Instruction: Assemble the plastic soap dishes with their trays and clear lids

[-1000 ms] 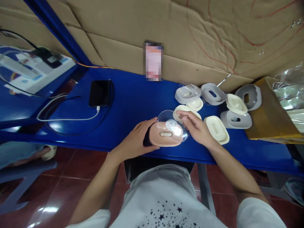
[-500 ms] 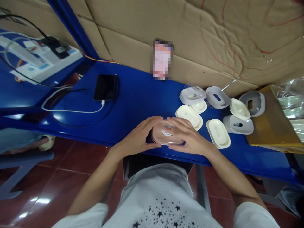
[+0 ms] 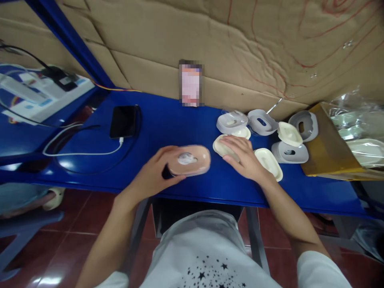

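My left hand [image 3: 160, 170] grips the left end of a peach oval plastic box [image 3: 199, 160], thumb at the near side and fingers at the far side. The box has a glossy top with a whitish oval patch and is held low over the blue table. To its right, my right hand [image 3: 241, 156] lies over a shallow cream oval tray [image 3: 220, 146], its fingers across the far side and its thumb at the near edge. They cover the tray's right half. Another cream tray [image 3: 268, 163] lies just right of this hand.
Grey-white oval shells [image 3: 262, 122] and more cream pieces [image 3: 289, 134] sit at the back right. Beyond them stands a cardboard box [image 3: 328, 148] with plastic-wrapped parts. A black phone [image 3: 123, 122] on a white cable and a power strip [image 3: 60, 100] are at left. A blurred-out phone [image 3: 191, 84] leans against the cardboard.
My hands have parted. The left has moved left with the peach box, while the right has let go of it and moved right onto a cream tray. The camera view has shifted slightly.
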Demonstrator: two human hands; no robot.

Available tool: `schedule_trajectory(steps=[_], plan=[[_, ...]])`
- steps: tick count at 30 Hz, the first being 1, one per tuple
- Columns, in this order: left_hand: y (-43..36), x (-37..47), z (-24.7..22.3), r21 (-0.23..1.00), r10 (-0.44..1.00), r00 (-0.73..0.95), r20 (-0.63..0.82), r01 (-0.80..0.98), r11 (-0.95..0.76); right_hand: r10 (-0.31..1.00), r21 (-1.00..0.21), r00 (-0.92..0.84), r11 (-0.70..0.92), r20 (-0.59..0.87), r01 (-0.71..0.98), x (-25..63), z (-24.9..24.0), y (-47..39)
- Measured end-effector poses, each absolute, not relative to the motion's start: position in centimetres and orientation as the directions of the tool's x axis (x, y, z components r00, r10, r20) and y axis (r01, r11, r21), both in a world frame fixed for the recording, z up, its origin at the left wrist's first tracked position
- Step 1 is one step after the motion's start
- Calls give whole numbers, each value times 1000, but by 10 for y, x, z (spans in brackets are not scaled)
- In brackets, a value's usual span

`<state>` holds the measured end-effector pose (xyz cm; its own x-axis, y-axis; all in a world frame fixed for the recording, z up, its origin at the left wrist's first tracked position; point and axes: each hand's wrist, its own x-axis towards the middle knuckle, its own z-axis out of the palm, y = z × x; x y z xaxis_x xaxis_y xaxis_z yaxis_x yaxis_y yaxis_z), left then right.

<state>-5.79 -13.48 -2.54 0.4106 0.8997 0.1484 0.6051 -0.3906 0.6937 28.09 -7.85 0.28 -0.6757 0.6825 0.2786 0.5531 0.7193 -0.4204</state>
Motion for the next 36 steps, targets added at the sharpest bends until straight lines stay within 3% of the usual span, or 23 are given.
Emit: schedule_trajectory(steps=[3, 5, 10, 13, 15, 18, 22, 27, 33, 36], plan=[[-121, -85, -28, 604, 927, 268, 262, 704, -374, 815, -262, -483, 566, 319, 781, 299, 4, -66], [-111, -98, -29, 530, 917, 218, 336, 761, -375, 836, -223, -449, 525, 315, 821, 302, 2, -64], [-110, -74, -17, 356, 862, 147, 484, 867, -348, 718, -359, -660, 689, 220, 630, 283, -1, -77], [-117, -31, -11, 323, 805, 411, 428, 762, -562, 668, -419, -694, 730, 270, 540, 277, 0, -80], [-114, -4, -11, 312, 733, 608, 305, 664, -680, 714, -398, -622, 698, 320, 596, 282, -1, -74], [-92, 18, -11, 301, 649, 737, 188, 586, -752, 785, -298, -504, 609, 360, 735, 297, -6, -55], [-53, 26, -7, 323, 594, 792, 144, 530, -784, 837, -227, -357, 475, 413, 850, 310, -14, -26], [-39, 28, -14, 394, 557, 810, 185, 458, -797, 872, -284, -179, 333, 456, 899, 309, -19, -11], [-44, 24, -26, 531, 643, 734, 219, 463, -709, 873, -429, -122, 348, 472, 834, 319, -27, -11], [-38, 21, -23, 589, 685, 697, 212, 469, -659, 851, -444, -124, 385, 511, 809, 323, -23, -16]])
